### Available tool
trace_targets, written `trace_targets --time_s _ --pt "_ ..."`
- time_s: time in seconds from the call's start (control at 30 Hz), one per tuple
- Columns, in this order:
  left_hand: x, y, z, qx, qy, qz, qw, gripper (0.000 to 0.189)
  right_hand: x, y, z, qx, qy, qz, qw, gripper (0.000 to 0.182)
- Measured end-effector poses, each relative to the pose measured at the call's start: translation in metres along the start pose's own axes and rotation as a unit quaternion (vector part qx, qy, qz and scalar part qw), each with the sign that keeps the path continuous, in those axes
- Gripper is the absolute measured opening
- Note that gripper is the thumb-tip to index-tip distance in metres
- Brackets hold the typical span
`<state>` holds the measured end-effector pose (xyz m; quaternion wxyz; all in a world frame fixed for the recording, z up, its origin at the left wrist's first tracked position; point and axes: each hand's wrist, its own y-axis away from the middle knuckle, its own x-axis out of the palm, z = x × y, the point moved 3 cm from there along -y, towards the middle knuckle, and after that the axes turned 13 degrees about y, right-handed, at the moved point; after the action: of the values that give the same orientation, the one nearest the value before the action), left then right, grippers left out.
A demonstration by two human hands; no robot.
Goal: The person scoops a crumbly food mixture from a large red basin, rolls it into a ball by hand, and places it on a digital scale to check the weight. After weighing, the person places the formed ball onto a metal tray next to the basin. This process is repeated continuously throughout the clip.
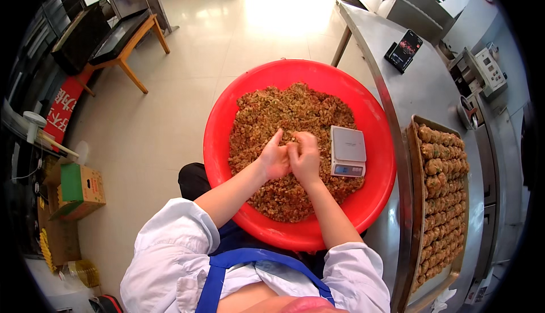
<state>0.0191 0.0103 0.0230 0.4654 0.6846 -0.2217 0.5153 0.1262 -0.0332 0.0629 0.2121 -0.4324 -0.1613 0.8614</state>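
A large red plastic basin (221, 151) holds a wide heap of brown, crumbly food mixture (272, 108). Over the middle of the heap my left hand (276, 156) and my right hand (304, 155) meet, fingers curled towards each other. Whether some mixture lies between them is hidden by the fingers. A small white digital scale (348, 145) with a lit display rests on the mixture, to the right of my right hand. On the steel table at the right, a metal tray (412, 211) carries rows of rounded balls (443, 211) of a similar mixture.
The steel table's edge (374, 66) runs close along the basin's right side. A phone (406, 49) stands on it in a holder, with a metal bowl (467, 112) farther right. At left are a wooden bench (123, 57) bearing a black tray and a cardboard box (91, 189) on the floor.
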Motion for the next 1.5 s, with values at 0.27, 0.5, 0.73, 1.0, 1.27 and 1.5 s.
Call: trace_targets --time_s 0.27,0.5,0.73,1.0,1.27,1.5 --pt "0.001 0.001 0.014 0.09 -0.566 -0.03 0.819 0.072 -0.028 -0.042 -0.152 0.169 0.15 -0.119 0.967 0.031" --pt "-0.034 0.014 0.06 0.177 -0.957 0.061 0.223 0.07 -0.027 -0.031 -0.075 0.018 0.106 -0.017 0.994 0.033" --pt "-0.022 0.018 0.084 0.06 -0.993 0.067 0.077 0.022 -0.006 0.017 -0.048 -0.011 0.099 0.079 0.992 0.026" --pt "-0.015 0.018 0.059 0.109 -0.935 0.088 0.325 0.016 0.003 0.014 -0.038 -0.068 0.07 0.076 0.992 0.021" --pt "-0.02 0.004 0.043 0.128 -0.891 0.068 0.43 0.031 -0.002 0.015 -0.036 -0.039 0.073 0.117 0.99 0.023" --pt "-0.008 -0.003 0.02 0.202 -0.865 0.076 0.453 0.02 -0.025 -0.024 -0.088 0.043 0.198 0.047 0.978 0.028"
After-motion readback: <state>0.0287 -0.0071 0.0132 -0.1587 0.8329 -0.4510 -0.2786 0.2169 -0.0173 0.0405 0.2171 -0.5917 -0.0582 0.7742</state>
